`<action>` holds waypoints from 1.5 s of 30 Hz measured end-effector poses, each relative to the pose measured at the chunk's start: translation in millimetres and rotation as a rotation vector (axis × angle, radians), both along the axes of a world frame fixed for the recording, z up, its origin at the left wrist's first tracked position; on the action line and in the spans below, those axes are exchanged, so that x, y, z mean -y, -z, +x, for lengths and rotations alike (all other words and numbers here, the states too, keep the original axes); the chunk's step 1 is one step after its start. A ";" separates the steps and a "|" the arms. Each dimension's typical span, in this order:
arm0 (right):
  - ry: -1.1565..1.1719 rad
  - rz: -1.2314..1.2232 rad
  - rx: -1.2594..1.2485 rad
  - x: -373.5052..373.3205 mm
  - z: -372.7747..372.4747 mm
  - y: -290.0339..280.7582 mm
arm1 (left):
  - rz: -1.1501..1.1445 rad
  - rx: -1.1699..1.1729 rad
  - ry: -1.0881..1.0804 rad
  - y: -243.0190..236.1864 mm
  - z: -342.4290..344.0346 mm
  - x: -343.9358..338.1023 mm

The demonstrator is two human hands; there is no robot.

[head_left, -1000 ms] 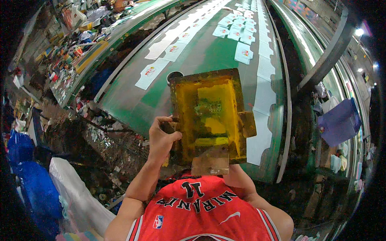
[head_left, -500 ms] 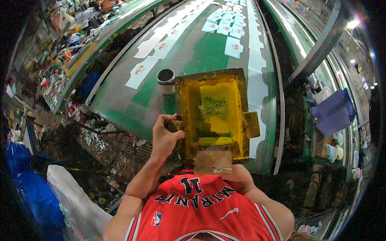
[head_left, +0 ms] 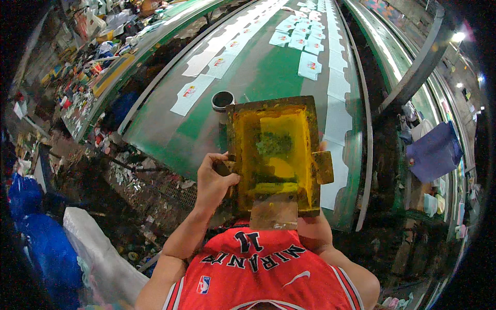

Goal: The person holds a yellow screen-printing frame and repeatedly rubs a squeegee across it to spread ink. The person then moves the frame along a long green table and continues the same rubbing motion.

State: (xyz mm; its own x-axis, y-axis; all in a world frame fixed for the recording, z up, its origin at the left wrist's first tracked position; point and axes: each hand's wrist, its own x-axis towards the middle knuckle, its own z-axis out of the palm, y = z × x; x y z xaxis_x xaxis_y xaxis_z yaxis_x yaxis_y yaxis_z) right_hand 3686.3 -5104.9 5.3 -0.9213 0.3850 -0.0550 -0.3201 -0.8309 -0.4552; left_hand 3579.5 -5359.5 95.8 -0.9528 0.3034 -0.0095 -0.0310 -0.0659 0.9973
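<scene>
A wooden printing screen frame [head_left: 315,119] with yellow, see-through mesh is held up in front of my chest, over the near end of a long green table. My left hand [head_left: 214,173] grips the small tab on its left edge, thumb and fingers closed round it. My right forearm goes up behind the frame. Only a bit of my right hand [head_left: 324,146] shows beside the right tab, and the rest is hidden. A brown flat piece [head_left: 274,213] sticks out at the frame's near edge. Just past the frame's far left corner stands a white tub [head_left: 223,100] with dark contents.
Printed pale cloth pieces [head_left: 191,93] lie in a row along the table's left side. Plain white pieces [head_left: 338,124] line the right side, with several printed ones [head_left: 310,64] between. A slanted grey post [head_left: 413,77] and a purple sheet [head_left: 433,152] are at right. Scraps litter the left.
The view has shifted slightly, so the table and tub appear further right. The frame sits a little lower in view. A bit of my right hand now shows by the right tab.
</scene>
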 end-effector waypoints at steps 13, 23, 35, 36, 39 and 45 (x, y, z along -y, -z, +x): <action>0.060 -0.005 0.028 -3.5 -44.6 31.8 | -0.124 -0.108 -0.047 -17.2 2.3 -6.9; 0.012 -0.024 0.015 -8.1 -23.4 18.9 | 0.017 0.024 -0.034 -16.4 -6.4 0.3; -0.085 -0.043 0.029 -16.7 -11.7 3.5 | -0.039 0.013 -0.107 -1.3 7.4 2.8; -0.077 -0.040 0.040 -14.9 -11.8 8.9 | -0.064 0.005 -0.094 1.2 7.1 0.8; -0.069 -0.024 0.074 7.9 -13.4 34.1 | 0.006 0.044 -0.056 -2.3 12.5 -9.0; -0.100 -0.041 0.039 -6.9 -9.8 15.4 | -0.018 -0.062 -0.128 -8.2 11.1 -2.9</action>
